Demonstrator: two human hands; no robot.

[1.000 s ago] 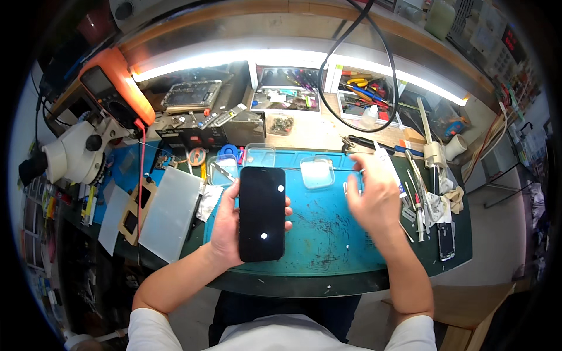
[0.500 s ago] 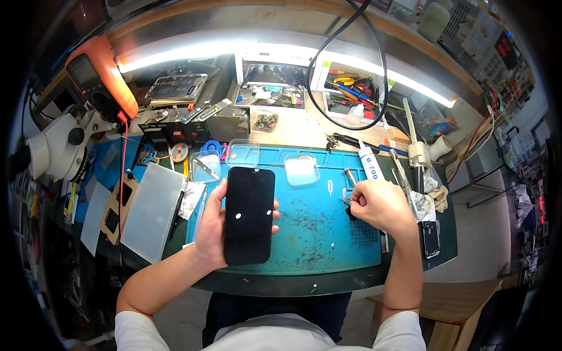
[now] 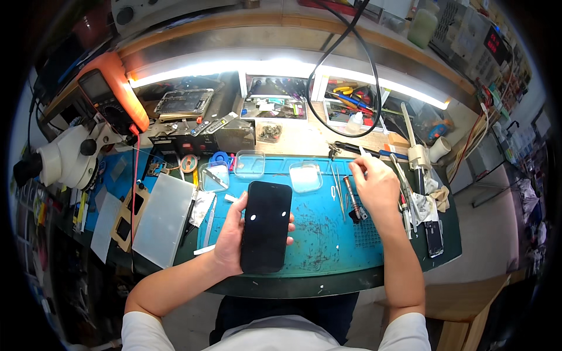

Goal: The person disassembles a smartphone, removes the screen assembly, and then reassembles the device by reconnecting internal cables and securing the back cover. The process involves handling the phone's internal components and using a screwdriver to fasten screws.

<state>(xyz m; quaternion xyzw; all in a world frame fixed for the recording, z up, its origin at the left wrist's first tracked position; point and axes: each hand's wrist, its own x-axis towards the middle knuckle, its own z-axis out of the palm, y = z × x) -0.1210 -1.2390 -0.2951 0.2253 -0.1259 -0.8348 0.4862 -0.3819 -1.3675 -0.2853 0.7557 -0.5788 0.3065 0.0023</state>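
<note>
My left hand (image 3: 230, 240) holds a black smartphone (image 3: 266, 228) upright, screen facing me, with the thumb on its left edge and fingertips round the right. Two small bright reflections show on the dark glass. Over the right side of the blue mat (image 3: 316, 234), my right hand (image 3: 377, 184) is closed round a white glue tube (image 3: 362, 151); only its tip shows past my fingers, the rest is hidden. Left of this hand lie tweezers (image 3: 339, 196), a small metal pin tool (image 3: 333, 193) and a thin screwdriver (image 3: 350, 196).
Clear plastic boxes (image 3: 305, 177) stand along the mat's far edge. A frosted sheet (image 3: 161, 219) and a white microscope (image 3: 61, 158) are at left, beneath an orange multimeter (image 3: 114, 93). A black cable (image 3: 308, 88) loops down over the bench. Tools and a phone part (image 3: 434, 238) line the right.
My right hand has moved away from the mat's right part, up onto the glue tube. Tweezers now lie on the mat. The phone sits slightly lower and further right in view.
</note>
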